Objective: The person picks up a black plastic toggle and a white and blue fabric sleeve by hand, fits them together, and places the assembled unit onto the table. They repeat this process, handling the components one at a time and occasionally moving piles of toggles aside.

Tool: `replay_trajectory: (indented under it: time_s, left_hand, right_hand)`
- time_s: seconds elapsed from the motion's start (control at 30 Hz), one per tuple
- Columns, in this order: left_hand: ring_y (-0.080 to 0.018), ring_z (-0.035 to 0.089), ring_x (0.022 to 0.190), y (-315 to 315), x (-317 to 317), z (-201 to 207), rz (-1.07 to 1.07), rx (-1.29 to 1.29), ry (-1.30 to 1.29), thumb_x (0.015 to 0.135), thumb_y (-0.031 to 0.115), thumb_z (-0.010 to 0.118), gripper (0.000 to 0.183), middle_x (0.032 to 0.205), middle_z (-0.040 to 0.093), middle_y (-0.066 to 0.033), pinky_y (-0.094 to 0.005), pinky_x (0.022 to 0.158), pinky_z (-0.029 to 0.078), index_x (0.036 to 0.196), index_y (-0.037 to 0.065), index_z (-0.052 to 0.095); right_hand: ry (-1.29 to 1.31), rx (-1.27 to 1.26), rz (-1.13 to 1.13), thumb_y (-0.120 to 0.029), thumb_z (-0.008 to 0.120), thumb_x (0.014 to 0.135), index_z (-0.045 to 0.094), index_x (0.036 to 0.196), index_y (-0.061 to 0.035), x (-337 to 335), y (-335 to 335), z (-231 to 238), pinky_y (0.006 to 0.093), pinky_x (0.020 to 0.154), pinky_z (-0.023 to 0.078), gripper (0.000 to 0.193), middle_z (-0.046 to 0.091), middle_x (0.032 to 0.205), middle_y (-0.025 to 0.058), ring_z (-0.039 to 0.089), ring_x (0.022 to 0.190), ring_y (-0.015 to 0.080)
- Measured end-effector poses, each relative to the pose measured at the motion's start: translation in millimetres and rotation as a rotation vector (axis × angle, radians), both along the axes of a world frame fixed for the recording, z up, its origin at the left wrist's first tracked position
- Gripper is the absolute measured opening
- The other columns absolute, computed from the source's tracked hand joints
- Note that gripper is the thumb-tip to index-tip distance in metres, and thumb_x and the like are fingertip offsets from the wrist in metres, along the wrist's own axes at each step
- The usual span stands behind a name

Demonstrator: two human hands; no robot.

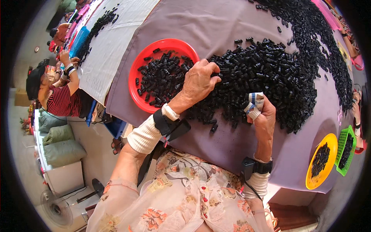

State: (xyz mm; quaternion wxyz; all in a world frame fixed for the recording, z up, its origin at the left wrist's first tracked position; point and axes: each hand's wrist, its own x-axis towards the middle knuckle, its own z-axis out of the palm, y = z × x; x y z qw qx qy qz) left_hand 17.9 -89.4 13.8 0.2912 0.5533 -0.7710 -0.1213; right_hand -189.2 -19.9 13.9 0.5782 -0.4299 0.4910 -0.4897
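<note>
My left hand (199, 81) reaches over the right rim of a red round tray (135, 85), thumb and fingers pinched on a small black plastic piece (215, 74). Many loose black pieces (164, 73) lie inside the tray. Beside it spreads a large pile of similar black pieces (262, 73). My right hand (265, 116) is curled at the near edge of this pile, with white and blue striped cloth wraps (255, 104) on its fingers. Whatever those fingers hold is hidden.
A yellow round tray (328, 162) and a green basket (343, 158), both with black pieces, stand at the right. More pieces spread along the far right. Another person (63, 96) works at the left near a blue basket (80, 40). A fan (57, 208) stands lower left.
</note>
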Motion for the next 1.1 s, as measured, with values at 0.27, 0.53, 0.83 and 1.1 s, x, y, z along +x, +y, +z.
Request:
replay_trajectory:
  time_s: [0.27, 0.53, 0.83, 1.1]
  left_hand:
    - [-0.0084, 0.055, 0.07, 24.4, -4.8, 39.6, -0.158, 0.333, 0.371, 0.071, 0.002, 0.067, 0.017, 0.077, 0.056, -0.0041, -0.0217, 0.062, 0.046, 0.085, 0.0, 0.057]
    - [-0.0062, 0.054, 0.074, 46.8, -13.8, 58.0, -0.246, 0.464, 0.545, 0.069, -0.006, 0.065, 0.027, 0.082, 0.055, -0.0013, -0.0201, 0.066, 0.047, 0.093, 0.0, 0.054]
    - [-0.0081, 0.056, 0.076, 52.8, -17.8, 69.2, -0.31, 0.409, 0.502, 0.068, -0.007, 0.065, 0.03, 0.083, 0.057, -0.0033, -0.021, 0.067, 0.048, 0.095, 0.0, 0.053]
    - [-0.0068, 0.056, 0.077, 60.3, -11.7, 61.0, -0.251, 0.887, 0.984, 0.076, 0.001, 0.064, 0.025, 0.086, 0.058, -0.0018, -0.0201, 0.068, 0.047, 0.098, 0.001, 0.054]
  right_hand:
    - [-0.006, -0.006, 0.033, -0.004, 0.063, 0.074, 0.058, 0.091, -0.0042, 8.8, -4.6, 5.8, 0.0166, 0.042, 0.034, 0.017, 0.051, 0.063, -0.005, 0.043, 0.049, 0.0016]
    - [-0.049, -0.024, 0.114, -0.003, 0.063, 0.072, 0.059, 0.095, -0.0048, 13.4, 0.3, 14.2, 0.0163, 0.048, 0.039, 0.023, 0.056, 0.07, -0.0036, 0.047, 0.056, 0.0016]
    - [-0.032, -0.087, 0.113, 0.003, 0.066, 0.068, 0.059, 0.097, -0.0037, 9.8, 4.2, 12.1, 0.0174, 0.06, 0.044, 0.031, 0.058, 0.076, -0.0024, 0.051, 0.067, 0.0029]
    - [-0.097, -0.17, 0.081, 0.005, 0.066, 0.067, 0.059, 0.095, -0.0018, 12.1, 7.3, 15.1, 0.0181, 0.059, 0.045, 0.029, 0.06, 0.076, -0.0014, 0.052, 0.066, 0.0034]
